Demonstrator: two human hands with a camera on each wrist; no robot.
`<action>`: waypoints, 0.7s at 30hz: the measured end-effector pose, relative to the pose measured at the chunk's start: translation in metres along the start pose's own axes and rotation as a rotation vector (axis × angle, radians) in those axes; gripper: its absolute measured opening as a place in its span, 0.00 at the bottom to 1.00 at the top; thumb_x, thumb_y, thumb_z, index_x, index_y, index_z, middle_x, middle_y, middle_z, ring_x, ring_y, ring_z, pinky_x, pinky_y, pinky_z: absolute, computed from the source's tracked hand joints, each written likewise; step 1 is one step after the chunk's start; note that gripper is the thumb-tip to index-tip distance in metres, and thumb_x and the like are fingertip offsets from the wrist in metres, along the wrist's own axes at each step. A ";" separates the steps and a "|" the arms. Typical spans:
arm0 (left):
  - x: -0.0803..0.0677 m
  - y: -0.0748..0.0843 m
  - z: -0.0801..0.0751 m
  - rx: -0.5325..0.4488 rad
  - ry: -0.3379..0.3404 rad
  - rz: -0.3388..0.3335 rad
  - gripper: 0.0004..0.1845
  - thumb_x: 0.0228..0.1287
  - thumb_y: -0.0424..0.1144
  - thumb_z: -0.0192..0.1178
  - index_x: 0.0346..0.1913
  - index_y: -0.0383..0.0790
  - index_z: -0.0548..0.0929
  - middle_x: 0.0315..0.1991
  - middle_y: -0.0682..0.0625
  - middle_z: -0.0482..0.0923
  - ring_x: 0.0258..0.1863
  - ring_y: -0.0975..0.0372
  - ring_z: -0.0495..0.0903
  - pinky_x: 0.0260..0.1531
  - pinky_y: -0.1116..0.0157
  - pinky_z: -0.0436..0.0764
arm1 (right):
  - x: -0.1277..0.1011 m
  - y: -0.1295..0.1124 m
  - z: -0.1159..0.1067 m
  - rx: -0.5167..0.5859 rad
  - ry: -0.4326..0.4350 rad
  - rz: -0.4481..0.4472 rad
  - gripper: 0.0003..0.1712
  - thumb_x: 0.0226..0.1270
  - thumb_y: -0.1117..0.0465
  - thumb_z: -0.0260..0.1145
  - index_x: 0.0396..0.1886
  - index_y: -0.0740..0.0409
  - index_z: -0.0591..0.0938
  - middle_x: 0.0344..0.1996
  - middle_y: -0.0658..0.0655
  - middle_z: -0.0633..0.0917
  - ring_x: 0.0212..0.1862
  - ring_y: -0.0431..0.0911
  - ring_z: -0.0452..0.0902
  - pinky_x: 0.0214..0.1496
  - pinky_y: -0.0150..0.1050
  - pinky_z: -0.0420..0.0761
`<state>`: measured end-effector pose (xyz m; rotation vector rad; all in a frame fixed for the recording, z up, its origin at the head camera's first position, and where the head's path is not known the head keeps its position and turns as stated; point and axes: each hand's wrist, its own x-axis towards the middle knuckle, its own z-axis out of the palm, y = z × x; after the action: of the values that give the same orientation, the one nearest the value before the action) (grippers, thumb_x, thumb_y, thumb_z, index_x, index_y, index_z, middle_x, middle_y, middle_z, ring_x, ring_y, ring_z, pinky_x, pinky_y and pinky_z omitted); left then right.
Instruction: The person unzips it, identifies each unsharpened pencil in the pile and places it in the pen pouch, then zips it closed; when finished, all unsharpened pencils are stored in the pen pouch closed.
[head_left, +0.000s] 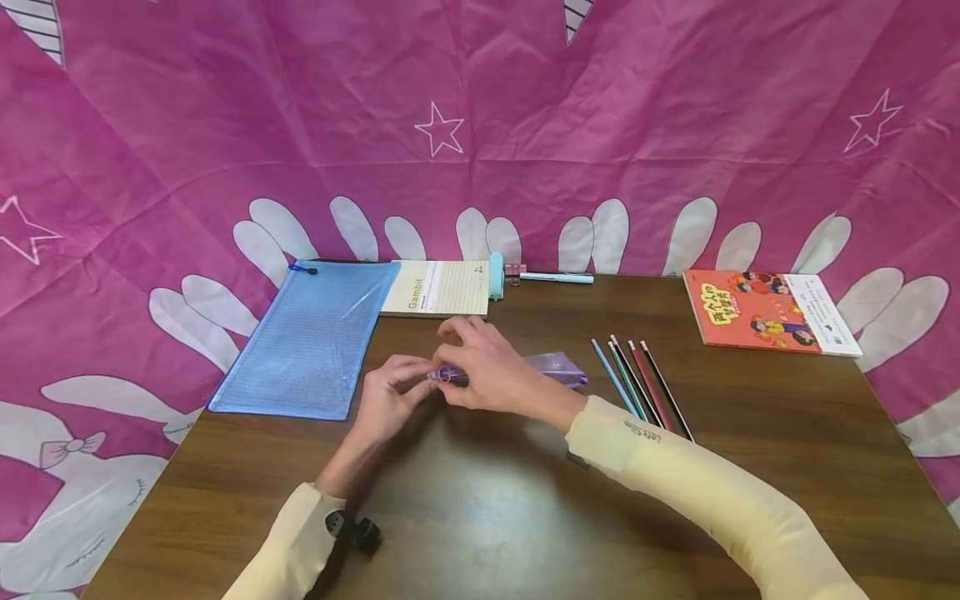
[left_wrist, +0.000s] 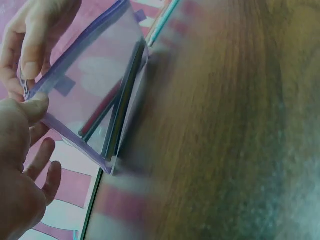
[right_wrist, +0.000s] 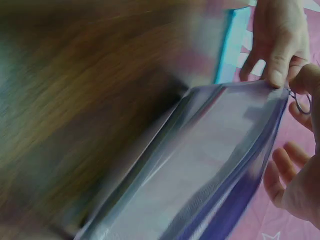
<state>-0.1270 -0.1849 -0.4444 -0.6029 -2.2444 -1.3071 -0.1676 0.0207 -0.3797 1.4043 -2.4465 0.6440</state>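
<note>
I hold the purple pouch [head_left: 551, 367] above the tabletop [head_left: 480, 500]. My left hand [head_left: 386, 400] pinches its near corner, my right hand [head_left: 491, 375] pinches the zipper ring [right_wrist: 300, 103]. Its long axis runs rightward, away from my fingers [left_wrist: 32, 107].

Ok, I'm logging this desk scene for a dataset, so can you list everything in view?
purple pouch: one, translucent purple, table centre, held by both hands
pencils: five, mixed colours, right of the pouch
blue zip bag: one, blue mesh, left
notepad: one, cream, back centre
pen: one, light blue, back edge
book: one, red-orange, back right
table: one, dark brown wood
backdrop: one, pink with stars
left hand: pinches the pouch's end
right hand: pinches its zip pull
</note>
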 end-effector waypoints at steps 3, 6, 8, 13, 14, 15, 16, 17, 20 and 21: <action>0.001 0.000 -0.001 0.054 -0.003 0.046 0.11 0.51 0.24 0.74 0.39 0.37 0.91 0.38 0.50 0.87 0.43 0.55 0.81 0.44 0.68 0.78 | -0.008 0.004 0.001 -0.029 0.049 0.022 0.12 0.55 0.52 0.73 0.40 0.48 0.87 0.57 0.59 0.75 0.55 0.55 0.71 0.53 0.51 0.74; 0.002 -0.001 -0.004 0.088 -0.003 0.072 0.12 0.50 0.25 0.74 0.39 0.38 0.92 0.38 0.51 0.87 0.42 0.56 0.81 0.45 0.69 0.77 | -0.019 0.011 -0.001 -0.068 0.096 0.049 0.11 0.55 0.53 0.72 0.38 0.47 0.87 0.58 0.60 0.75 0.55 0.56 0.71 0.49 0.51 0.74; 0.001 -0.003 -0.004 0.093 0.012 0.073 0.13 0.48 0.24 0.75 0.39 0.37 0.92 0.38 0.51 0.87 0.42 0.55 0.81 0.45 0.70 0.76 | -0.033 0.018 -0.005 -0.092 0.130 0.060 0.11 0.54 0.54 0.72 0.38 0.48 0.86 0.59 0.62 0.75 0.54 0.56 0.72 0.47 0.52 0.74; -0.003 -0.008 -0.005 0.097 0.054 0.052 0.16 0.44 0.21 0.75 0.38 0.36 0.92 0.37 0.49 0.88 0.41 0.53 0.81 0.43 0.73 0.74 | -0.086 0.042 -0.031 -0.167 0.228 0.081 0.11 0.52 0.56 0.71 0.36 0.52 0.85 0.56 0.65 0.76 0.48 0.59 0.74 0.39 0.54 0.73; -0.002 -0.009 -0.005 0.103 0.056 0.053 0.16 0.44 0.21 0.75 0.38 0.36 0.92 0.37 0.49 0.88 0.41 0.53 0.81 0.43 0.73 0.74 | -0.099 0.047 -0.038 -0.185 0.247 0.093 0.11 0.51 0.57 0.71 0.36 0.52 0.85 0.55 0.65 0.76 0.46 0.59 0.75 0.37 0.54 0.73; -0.001 -0.009 -0.006 0.108 0.052 0.053 0.16 0.44 0.21 0.75 0.38 0.37 0.92 0.36 0.49 0.88 0.41 0.53 0.81 0.43 0.73 0.73 | -0.111 0.051 -0.045 -0.204 0.262 0.109 0.11 0.51 0.57 0.71 0.35 0.52 0.84 0.54 0.65 0.76 0.45 0.59 0.75 0.36 0.55 0.72; 0.001 -0.009 -0.006 0.114 0.044 0.057 0.15 0.44 0.22 0.76 0.38 0.37 0.92 0.36 0.50 0.88 0.41 0.53 0.81 0.43 0.72 0.74 | -0.122 0.055 -0.052 -0.220 0.272 0.126 0.11 0.51 0.57 0.70 0.36 0.52 0.84 0.53 0.65 0.76 0.43 0.59 0.75 0.34 0.55 0.72; 0.003 -0.008 -0.006 0.117 0.036 0.067 0.15 0.44 0.22 0.76 0.38 0.38 0.92 0.36 0.50 0.88 0.41 0.53 0.81 0.43 0.71 0.74 | -0.132 0.058 -0.058 -0.232 0.277 0.139 0.11 0.51 0.56 0.70 0.36 0.52 0.84 0.52 0.65 0.76 0.42 0.59 0.75 0.34 0.55 0.72; 0.009 -0.004 -0.004 0.128 0.015 0.090 0.15 0.45 0.23 0.76 0.38 0.38 0.92 0.36 0.50 0.88 0.41 0.54 0.81 0.43 0.69 0.75 | -0.151 0.062 -0.070 -0.256 0.258 0.173 0.11 0.53 0.55 0.69 0.36 0.52 0.85 0.50 0.64 0.75 0.40 0.59 0.74 0.33 0.54 0.72; 0.010 -0.004 -0.003 0.131 0.008 0.091 0.14 0.45 0.23 0.76 0.37 0.38 0.92 0.36 0.50 0.88 0.42 0.54 0.81 0.42 0.68 0.75 | -0.153 0.061 -0.072 -0.252 0.240 0.178 0.10 0.54 0.55 0.68 0.36 0.52 0.85 0.50 0.64 0.75 0.39 0.59 0.74 0.33 0.53 0.72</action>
<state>-0.1365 -0.1882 -0.4393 -0.6426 -2.2469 -1.1072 -0.1436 0.1984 -0.3966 0.9645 -2.3764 0.4869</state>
